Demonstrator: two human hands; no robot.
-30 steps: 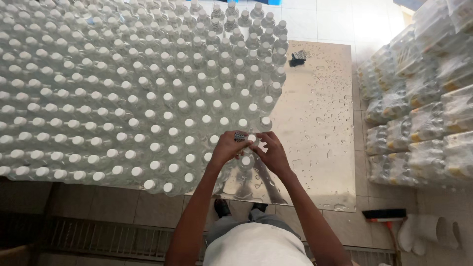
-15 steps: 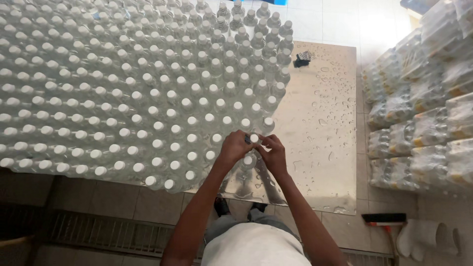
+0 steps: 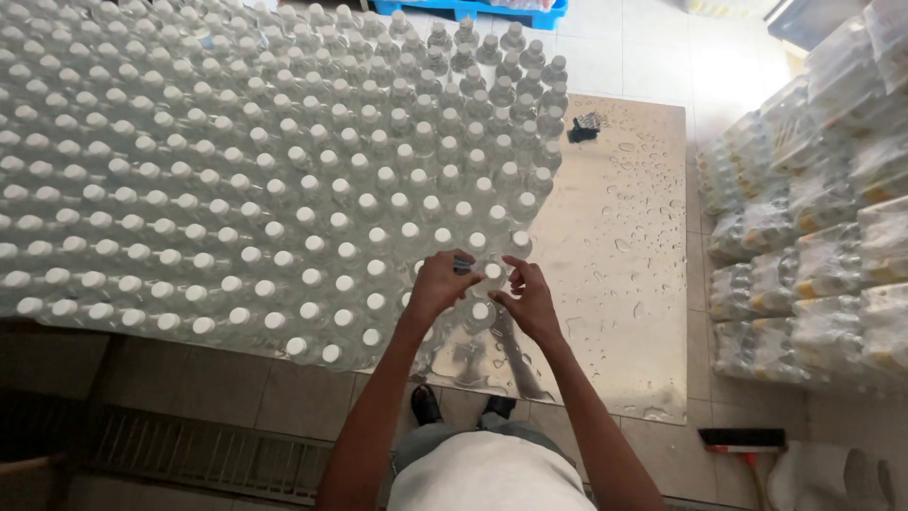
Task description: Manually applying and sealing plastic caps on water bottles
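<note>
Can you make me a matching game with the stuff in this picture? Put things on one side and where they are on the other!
Things:
1. left hand
2. wrapped bottle packs
3. brush
4. blue pallet

Places:
A. top edge, behind the table
B. on a bottle cap at the table's near edge
C. stacked at the right
D. floor, bottom right

Pairs: 1-B, 2-C, 3-D, 4-A

Both my arms reach forward from the bottom of the view, bare to the elbow and angled inward so the wrists nearly meet. My left hand [image 3: 440,284] is curled, knuckles up, with the fingers bent down and closed around something small at the fingertips. My right hand [image 3: 528,298] sits just beside it, palm turned toward the left, thumb and forefinger pinched together while the other fingers spread loosely. The fingertips of the two hands almost touch
</note>
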